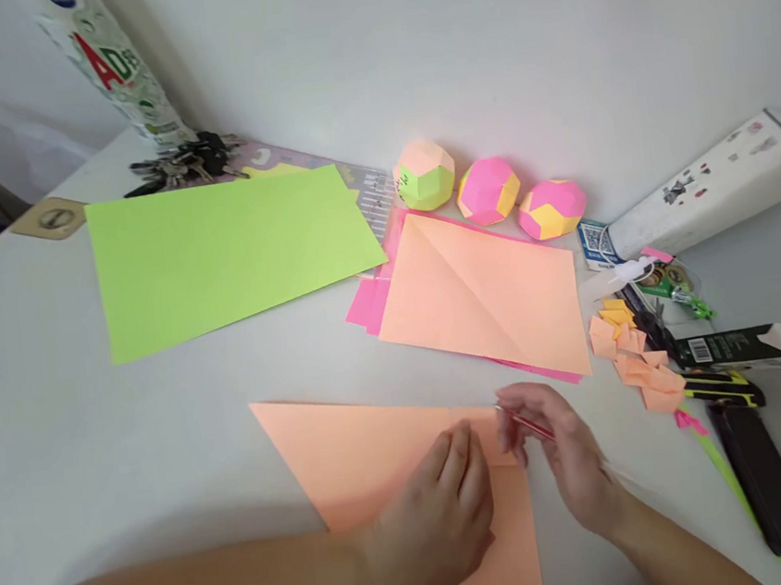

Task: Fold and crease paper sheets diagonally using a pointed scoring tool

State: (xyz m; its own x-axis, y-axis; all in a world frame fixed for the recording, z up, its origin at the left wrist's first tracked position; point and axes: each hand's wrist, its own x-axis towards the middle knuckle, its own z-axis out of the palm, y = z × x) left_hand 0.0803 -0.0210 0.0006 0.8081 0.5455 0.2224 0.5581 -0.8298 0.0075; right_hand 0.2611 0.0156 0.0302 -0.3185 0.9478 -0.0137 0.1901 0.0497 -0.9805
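Observation:
A large peach paper sheet [370, 434] lies at the front of the table, its left corner pointed and a straight crease near its right end. My left hand [442, 520] rests on it, fingers curled and bunched together; what they pinch, if anything, is hidden. Just right of it, my right hand [561, 451] holds a slim red pen-like stick [531, 425] with a pale tip over the sheet's upper right corner. The stick's exact kind is unclear.
Behind lie a green sheet [233, 253] and a creased peach sheet [480, 288] over pink paper. Several paper balls [490, 191] line the wall. Right: folded paper pieces [639, 359], a yellow-black cutter [725, 388] and a black case [766, 486]. Keys [185, 162] lie back left.

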